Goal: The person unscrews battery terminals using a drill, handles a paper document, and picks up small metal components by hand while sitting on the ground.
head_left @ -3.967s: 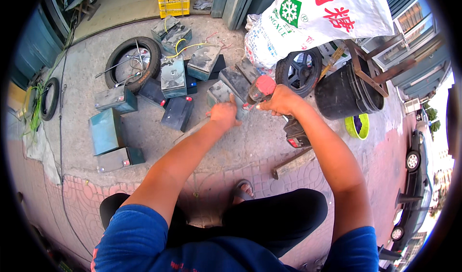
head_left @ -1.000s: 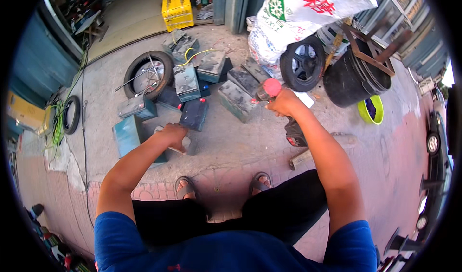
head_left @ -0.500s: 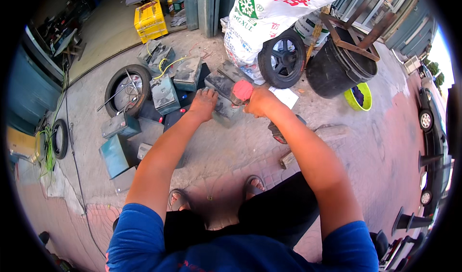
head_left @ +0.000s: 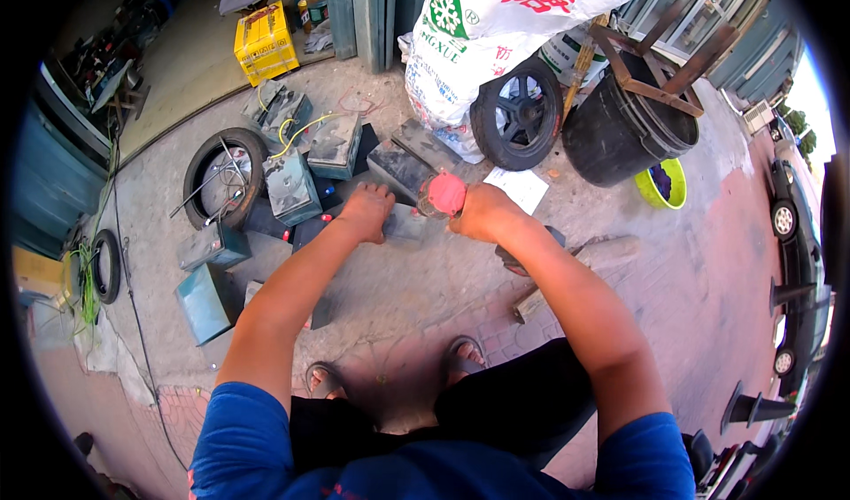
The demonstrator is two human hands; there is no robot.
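My right hand [head_left: 483, 211] is wrapped round an object with a round pink-red end [head_left: 446, 194]; its body is mostly hidden, so I cannot make out its kind. My left hand [head_left: 366, 210] is closed at the left end of a grey box-shaped battery [head_left: 405, 224], fingers bent over its edge. The pink-ended object is close above that battery's right side; whether they touch I cannot tell. Just beyond my hands lie a dusty dark battery [head_left: 397, 168] and another dusty block [head_left: 427, 144].
Several batteries lie left, including a teal one [head_left: 205, 303] and one with yellow wire [head_left: 335, 142]. A tire with tools inside [head_left: 225, 178], a white sack [head_left: 496, 49], a wheel [head_left: 517, 115], a black bucket [head_left: 615, 133] and a green bowl [head_left: 662, 184] surround the spot. Wood [head_left: 531, 305] lies right.
My left hand and the grey battery under it have shifted slightly left and toward me. My right hand stays almost in place with the pink-ended object. The view has tilted a little.
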